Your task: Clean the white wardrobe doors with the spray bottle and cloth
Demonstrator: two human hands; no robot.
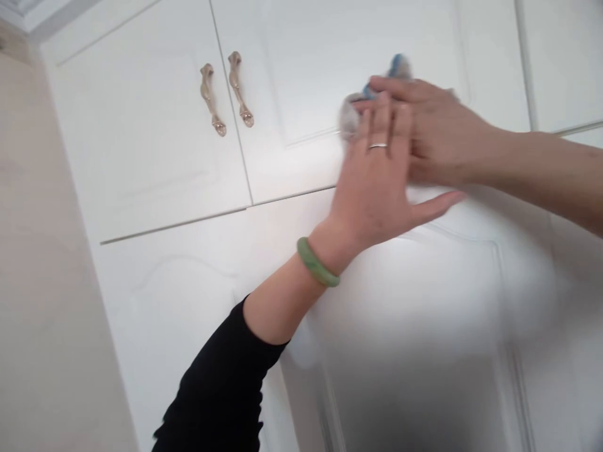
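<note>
Cloth: one bunch in view, grey-white with blue patches, blurred; number of pieces, cannot tell; located at the grip, partly covered by the fingers, against the middle upper door.
Right hand: one; reaching in from the right, laid over the cloth, fingers directed left; pinching or pressing flat, cannot tell, owing to blur and overlap.
Left hand: one; reaching up from below left, overlapping the right hand on the camera side; fingers extended and near together, thumb spread wide to the right.
Ring: one; silver-coloured, on a left-hand finger, just below the cloth.
Bangle: one; green, around the left wrist, below and left of the grip.
Sleeve: one; black, ending on the left forearm, well below and left of the grip.
Handles: two; ornate, gold-coloured, left of the grip, one on each side of a door seam.
Upper doors: three in view, white; grip at the middle one.
Cabinet: white, doors flush, contents hidden; glossy lower panels below the grip, bright and dark patches on the surface.
Wall: one; pale, well left of the grip.
</note>
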